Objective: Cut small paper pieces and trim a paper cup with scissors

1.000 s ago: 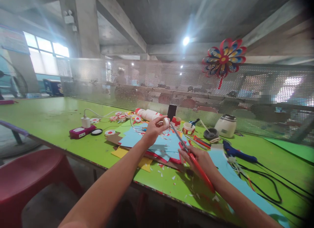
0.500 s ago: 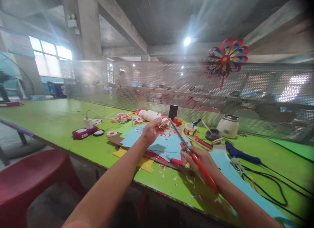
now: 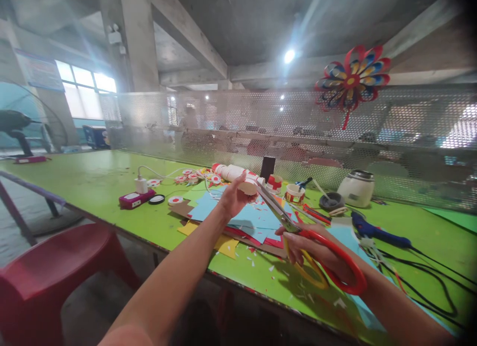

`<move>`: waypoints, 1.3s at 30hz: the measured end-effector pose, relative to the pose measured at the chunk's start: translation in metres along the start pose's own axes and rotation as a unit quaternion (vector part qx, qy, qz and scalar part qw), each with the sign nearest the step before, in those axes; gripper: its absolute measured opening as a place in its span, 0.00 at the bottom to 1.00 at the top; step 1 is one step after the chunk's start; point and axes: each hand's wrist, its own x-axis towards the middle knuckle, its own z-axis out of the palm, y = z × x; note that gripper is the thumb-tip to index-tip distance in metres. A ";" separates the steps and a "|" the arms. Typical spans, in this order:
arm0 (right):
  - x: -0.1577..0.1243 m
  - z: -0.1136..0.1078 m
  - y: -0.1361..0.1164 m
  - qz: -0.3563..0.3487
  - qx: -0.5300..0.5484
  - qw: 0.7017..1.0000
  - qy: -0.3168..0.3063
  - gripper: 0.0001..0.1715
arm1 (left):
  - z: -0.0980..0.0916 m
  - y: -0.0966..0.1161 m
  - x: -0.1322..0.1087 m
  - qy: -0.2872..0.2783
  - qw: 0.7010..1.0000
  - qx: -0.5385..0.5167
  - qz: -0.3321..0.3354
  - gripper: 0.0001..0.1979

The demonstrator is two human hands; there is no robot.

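Observation:
In my left hand [image 3: 234, 197] I grip a small round cardboard piece [image 3: 247, 188], its tan face toward me and some white at its edge. My right hand [image 3: 303, 246] is on the scissors [image 3: 281, 214], which have one red and one yellow handle loop. The scissors point up and left, with their tips close to the cardboard piece; whether they touch it I cannot tell. Under both hands lie light blue paper sheets [image 3: 208, 203] strewn with small scraps.
A white-and-red roll [image 3: 229, 172] and several red-and-white discs [image 3: 188, 176] lie behind. To the right are a paper cup [image 3: 294, 193], a grey bowl [image 3: 332, 202], a white jar [image 3: 356, 188], and a blue glue gun [image 3: 378, 232] with cables. A purple power strip [image 3: 134, 199] sits left, near a red stool [image 3: 70, 256].
The cardboard piece has turned so its round tan face shows. The scissors have rotated and their handles have spread apart, bringing the yellow loop into sight. The view has shifted slightly.

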 end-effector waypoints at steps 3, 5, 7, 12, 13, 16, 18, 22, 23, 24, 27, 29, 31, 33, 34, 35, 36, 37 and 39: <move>0.000 -0.001 0.003 0.015 0.026 0.999 -0.025 0.26 | 0.000 0.000 -0.001 0.002 1.000 0.001 -0.007 0.16; -0.001 0.000 0.005 0.029 0.049 0.998 -0.031 0.27 | 0.000 0.001 -0.002 0.002 1.000 0.005 -0.014 0.16; -0.002 0.002 0.007 0.047 0.080 0.995 -0.033 0.27 | 0.000 0.001 -0.002 0.001 1.000 0.007 -0.020 0.16; -0.003 0.005 0.009 0.091 0.160 0.983 -0.030 0.27 | 0.002 0.001 -0.003 0.004 0.999 0.012 -0.031 0.16; -0.004 0.006 0.010 0.098 0.176 0.979 -0.029 0.27 | 0.003 0.001 -0.003 0.006 0.999 0.014 -0.034 0.16; -0.003 0.007 0.013 0.119 0.228 0.966 -0.024 0.22 | 0.002 0.001 -0.003 0.013 0.999 0.019 -0.037 0.15; -0.003 0.008 0.015 0.130 0.263 0.956 -0.026 0.19 | 0.001 0.001 -0.003 0.020 0.999 0.024 -0.037 0.14; -0.004 0.006 0.016 0.147 0.317 0.935 -0.053 0.21 | 0.000 0.001 -0.003 0.034 0.998 0.035 -0.038 0.13; -0.004 0.006 0.016 0.151 0.328 0.931 -0.060 0.21 | 0.000 0.001 -0.003 0.038 0.998 0.038 -0.038 0.13; -0.004 0.005 0.016 0.155 0.338 0.926 -0.067 0.22 | 0.000 0.002 -0.004 0.042 0.998 0.040 -0.037 0.13; -0.004 0.002 0.016 0.165 0.362 0.914 -0.086 0.22 | 0.001 0.002 -0.004 0.048 0.997 0.049 -0.035 0.12; -0.004 0.001 0.018 0.169 0.373 0.907 -0.095 0.22 | 0.001 0.002 -0.004 0.048 0.997 0.053 -0.035 0.12; -0.003 0.000 0.019 0.171 0.378 0.904 -0.100 0.21 | 0.001 0.003 -0.004 0.047 0.997 0.054 -0.036 0.13; -0.003 0.000 0.021 0.171 0.380 0.903 -0.102 0.22 | 0.000 0.002 -0.003 0.048 0.997 0.054 -0.036 0.13; -0.003 0.000 0.021 0.170 0.380 0.904 -0.102 0.22 | 0.000 0.002 -0.003 0.048 0.997 0.052 -0.036 0.13; -0.003 0.001 0.022 0.169 0.380 0.904 -0.101 0.22 | 0.000 0.002 -0.003 0.049 0.997 0.051 -0.036 0.13; -0.003 0.001 0.022 0.167 0.379 0.905 -0.099 0.22 | 0.000 0.002 -0.003 0.049 0.997 0.050 -0.036 0.13; -0.003 0.001 0.021 0.165 0.378 0.906 -0.098 0.22 | 0.001 0.002 -0.003 0.048 0.997 0.049 -0.036 0.13; -0.003 0.003 0.020 0.160 0.375 0.908 -0.094 0.22 | 0.001 0.003 -0.003 0.042 0.997 0.049 -0.039 0.14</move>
